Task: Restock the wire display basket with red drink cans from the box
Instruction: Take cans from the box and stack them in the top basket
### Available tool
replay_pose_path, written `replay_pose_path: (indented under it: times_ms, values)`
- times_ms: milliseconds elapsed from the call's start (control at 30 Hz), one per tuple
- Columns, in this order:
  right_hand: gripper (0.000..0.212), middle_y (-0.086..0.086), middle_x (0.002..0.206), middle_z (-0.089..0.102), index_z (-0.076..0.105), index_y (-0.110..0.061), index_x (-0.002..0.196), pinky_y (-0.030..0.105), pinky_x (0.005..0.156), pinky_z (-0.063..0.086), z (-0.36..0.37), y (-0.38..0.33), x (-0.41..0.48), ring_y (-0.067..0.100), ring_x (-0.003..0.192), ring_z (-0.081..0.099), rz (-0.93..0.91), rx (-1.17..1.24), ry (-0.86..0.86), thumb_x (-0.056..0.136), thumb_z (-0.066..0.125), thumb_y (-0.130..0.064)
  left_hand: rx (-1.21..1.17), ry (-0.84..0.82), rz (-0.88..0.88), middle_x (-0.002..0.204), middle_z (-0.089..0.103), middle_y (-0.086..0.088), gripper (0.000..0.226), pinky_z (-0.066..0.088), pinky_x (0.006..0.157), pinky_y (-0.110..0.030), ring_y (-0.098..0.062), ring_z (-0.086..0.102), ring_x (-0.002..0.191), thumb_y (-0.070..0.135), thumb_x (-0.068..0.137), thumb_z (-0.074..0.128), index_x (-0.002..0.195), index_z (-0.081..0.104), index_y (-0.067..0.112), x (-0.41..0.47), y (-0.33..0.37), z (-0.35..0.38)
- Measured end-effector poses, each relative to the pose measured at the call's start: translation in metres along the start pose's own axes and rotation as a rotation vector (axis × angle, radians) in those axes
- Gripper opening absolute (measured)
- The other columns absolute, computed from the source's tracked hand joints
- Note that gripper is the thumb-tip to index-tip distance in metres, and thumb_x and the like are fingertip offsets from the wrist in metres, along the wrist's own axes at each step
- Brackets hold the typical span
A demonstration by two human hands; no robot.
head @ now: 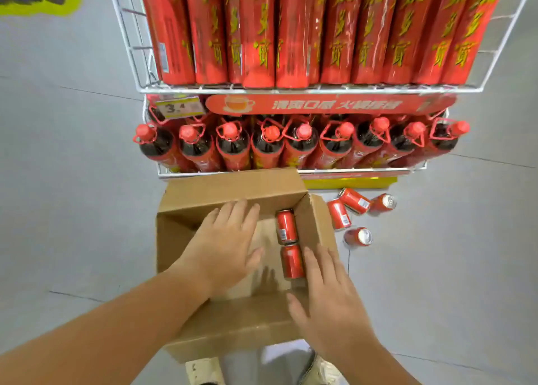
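Note:
An open cardboard box sits on the floor in front of me. Two red drink cans lie end to end along its right wall, the far can and the near can. My left hand hovers flat over the box's middle, fingers spread, holding nothing. My right hand is open beside the near can, its fingertips close to it. The white wire display basket stands behind the box, its upper tier packed with tall red packs.
Several loose red cans lie on the grey floor right of the box. The rack's lower tier holds a row of dark bottles with red caps. A price tag hangs at the upper tier's left.

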State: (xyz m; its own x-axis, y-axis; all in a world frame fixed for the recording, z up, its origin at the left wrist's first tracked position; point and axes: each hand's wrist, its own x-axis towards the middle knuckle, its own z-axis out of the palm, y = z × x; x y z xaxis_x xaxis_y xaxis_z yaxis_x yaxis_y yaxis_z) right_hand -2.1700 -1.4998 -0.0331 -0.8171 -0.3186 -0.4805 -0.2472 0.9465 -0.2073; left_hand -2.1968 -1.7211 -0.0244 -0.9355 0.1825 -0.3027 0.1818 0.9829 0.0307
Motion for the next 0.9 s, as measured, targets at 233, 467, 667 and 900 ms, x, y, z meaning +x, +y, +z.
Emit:
replay_pose_path:
  times_ms: [233,467,667,900]
  values:
    - [0.087,-0.007,0.168,0.008,0.0,-0.03,0.16,0.033,0.12,0.006,0.115,0.015,0.072,0.019,0.155,0.008,0.185,0.175,-0.127,0.094,0.043,-0.065,-0.055,-0.181,-0.03,0.157,0.037,-0.014,0.076,0.038,0.116,-0.044,-0.029,0.039,0.143,0.055,0.098,0.041,0.158,0.024,0.011,0.071,0.016,0.154]
    - [0.09,0.0,0.155,0.03,0.002,-0.022,0.159,0.036,0.114,0.034,0.211,0.038,0.149,0.02,0.142,0.033,0.45,0.373,-0.289,0.093,0.053,-0.056,-0.222,-0.374,-0.201,0.145,0.041,-0.01,0.07,0.044,0.104,-0.044,-0.029,0.044,0.132,0.058,0.099,0.039,0.153,0.025,0.015,0.149,0.03,0.273]
    - [0.05,0.006,0.14,0.054,0.038,-0.018,0.142,0.035,0.104,0.042,0.267,0.049,0.194,0.026,0.13,0.052,0.732,0.601,-0.326,0.1,0.048,-0.045,-1.042,-0.41,-0.588,0.106,0.064,-0.011,0.055,0.052,0.086,-0.039,-0.031,0.064,0.101,0.06,0.077,0.065,0.11,0.057,0.017,0.209,0.059,0.339]
    - [0.056,0.007,0.143,0.05,0.035,-0.014,0.144,0.033,0.105,0.04,0.302,0.048,0.216,0.025,0.134,0.048,0.792,0.446,-0.284,0.1,0.048,-0.046,-1.163,-0.297,-0.841,0.112,0.071,-0.013,0.071,0.051,0.081,-0.032,-0.033,0.068,0.104,0.063,0.074,0.079,0.115,0.067,0.007,0.25,0.07,0.37]
